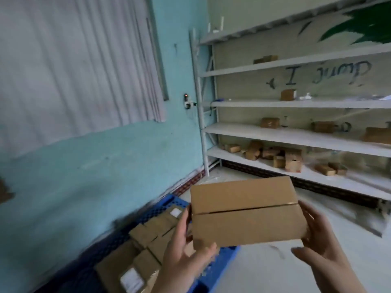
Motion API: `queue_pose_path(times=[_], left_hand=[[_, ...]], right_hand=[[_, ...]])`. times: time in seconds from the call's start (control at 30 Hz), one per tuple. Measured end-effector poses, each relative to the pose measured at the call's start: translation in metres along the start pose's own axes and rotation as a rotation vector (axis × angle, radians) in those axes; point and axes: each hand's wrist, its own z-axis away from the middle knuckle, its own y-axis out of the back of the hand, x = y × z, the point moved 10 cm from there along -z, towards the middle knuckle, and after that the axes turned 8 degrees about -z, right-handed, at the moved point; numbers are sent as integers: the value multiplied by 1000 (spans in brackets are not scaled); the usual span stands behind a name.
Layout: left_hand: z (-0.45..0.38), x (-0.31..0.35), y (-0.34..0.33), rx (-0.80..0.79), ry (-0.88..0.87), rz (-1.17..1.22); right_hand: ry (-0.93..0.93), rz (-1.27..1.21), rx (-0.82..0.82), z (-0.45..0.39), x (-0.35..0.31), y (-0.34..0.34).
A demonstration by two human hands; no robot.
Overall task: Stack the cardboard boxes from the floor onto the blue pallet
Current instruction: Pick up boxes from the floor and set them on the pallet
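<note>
While the frame is being blurred and tilted by the head camera, the pale turquoise painted wall [88, 166] is being seen across the left side, with a pleated grey-white fabric curtain [74, 60] being hung over its upper part. To the right, a white metal shelving rack [296, 134] is being shown against a cream wall, and small brown cardboard cartons [292, 159] are being kept scattered along its lower shelves. The white tiled floor [264, 269] is being shown under the hands and out toward the rack.

Against the foot of the turquoise wall, the blue perforated plastic pallet [163, 205] is being seen lying flat, and a cluster of brown cardboard boxes with white labels [143, 252] is being carried on it, packed side by side.

In mid-air above the near corner of that pallet, a rectangular brown cardboard box with a taped centre seam [247, 212] is being held between both hands, which are being kept apart at its two ends. The box's left end is being gripped by the left hand [184, 248], thumb under its near edge. Its right end is being clasped by the right hand [317, 240], fingers curled round the corner.
</note>
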Motion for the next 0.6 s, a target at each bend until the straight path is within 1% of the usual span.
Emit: queue_pose_path(times=[0.13, 0.3, 0.4, 0.47, 0.6], left_hand=[[17, -21, 85, 169, 37, 13], [5, -41, 161, 412, 17, -49], [-5, -66, 193, 543, 31, -1], [-9, -80, 203, 633, 51, 51], [-16, -91, 213, 864, 60, 158]], right_hand=[[-57, -96, -114, -20, 48, -90], [-133, -102, -280, -53, 98, -164], [-189, -126, -386, -77, 139, -195], [-246, -152, -455, -97, 167, -213], [-377, -183, -598, -138, 209, -252]])
